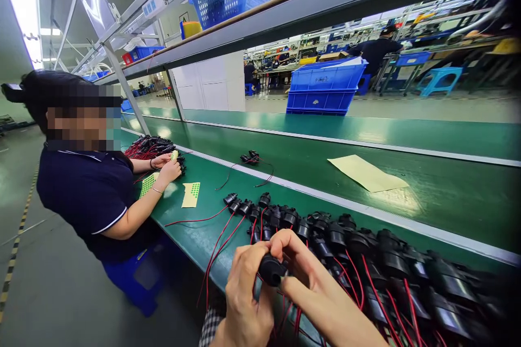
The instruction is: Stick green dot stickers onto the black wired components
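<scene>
Between my two hands is a small black cylindrical part [272, 270], round-ended and much like the wired ones on the bench. My left hand [247, 287] wraps its fingers around the part's left side. From the right, the thumb and fingers of my right hand [303, 271] pinch it, the thumb at its lower end. My fingers hide some of its surface. Just beyond and to the right lie many black cylindrical parts [337, 236] in crowded rows, with red and black wires [368, 271] trailing toward me.
A co-worker [85, 173] sits at left, handling a piece with green stickers beside another pile of wired parts [150, 147]. A sticker sheet [191, 195] lies on the green bench. Farther back are a loose wired part [249, 158], a yellowish paper [366, 172] and an overhead shelf [293, 2].
</scene>
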`<state>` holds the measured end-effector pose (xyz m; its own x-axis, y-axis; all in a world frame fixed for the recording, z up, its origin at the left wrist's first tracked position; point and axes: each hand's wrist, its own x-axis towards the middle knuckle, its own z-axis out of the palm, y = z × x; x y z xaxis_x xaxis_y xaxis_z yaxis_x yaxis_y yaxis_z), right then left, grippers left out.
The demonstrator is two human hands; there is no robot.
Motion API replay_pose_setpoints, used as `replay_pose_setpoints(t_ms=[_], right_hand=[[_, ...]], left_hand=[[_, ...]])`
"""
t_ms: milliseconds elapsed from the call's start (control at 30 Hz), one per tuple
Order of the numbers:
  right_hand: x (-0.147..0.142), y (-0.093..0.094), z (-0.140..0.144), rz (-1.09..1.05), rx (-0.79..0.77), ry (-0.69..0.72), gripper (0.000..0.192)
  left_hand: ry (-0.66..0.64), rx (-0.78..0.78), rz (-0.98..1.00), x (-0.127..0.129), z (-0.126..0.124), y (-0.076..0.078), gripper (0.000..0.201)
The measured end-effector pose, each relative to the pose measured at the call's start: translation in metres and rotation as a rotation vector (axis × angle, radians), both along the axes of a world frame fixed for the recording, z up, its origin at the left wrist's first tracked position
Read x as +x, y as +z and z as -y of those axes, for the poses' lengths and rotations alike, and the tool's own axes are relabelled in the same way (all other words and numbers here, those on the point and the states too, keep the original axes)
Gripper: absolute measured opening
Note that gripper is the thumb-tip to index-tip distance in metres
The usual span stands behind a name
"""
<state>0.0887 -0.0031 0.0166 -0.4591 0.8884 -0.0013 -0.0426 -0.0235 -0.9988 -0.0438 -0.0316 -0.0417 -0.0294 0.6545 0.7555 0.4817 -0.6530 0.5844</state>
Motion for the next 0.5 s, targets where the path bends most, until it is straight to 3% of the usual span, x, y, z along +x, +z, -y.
replay_pose_setpoints(t_ms=[67,167,333,500], right_hand=[[-0.001,-0.005,-0.003,-0.024,0.020,-0.005,0.011],[0.003,-0.011,-0.012,-0.006,0.099,0.025,0.012],[0.020,-0.008,-0.025,0.210,0.499,0.154,0.034],[0.026,-0.004,-0.030,0.314,0.796,0.064,0.035]], left_hand=[[-0.015,0.011,-0.046,-0.005,-0.003,0.000,0.043],[-0.115,-0.181,0.005,-0.013,-0.006,0.006,0.041],[-0.314,-0.570,0.159,-0.027,-0.006,0.023,0.027],[-0.626,-0.680,0.444,-0.032,-0.004,0.025,0.049]])
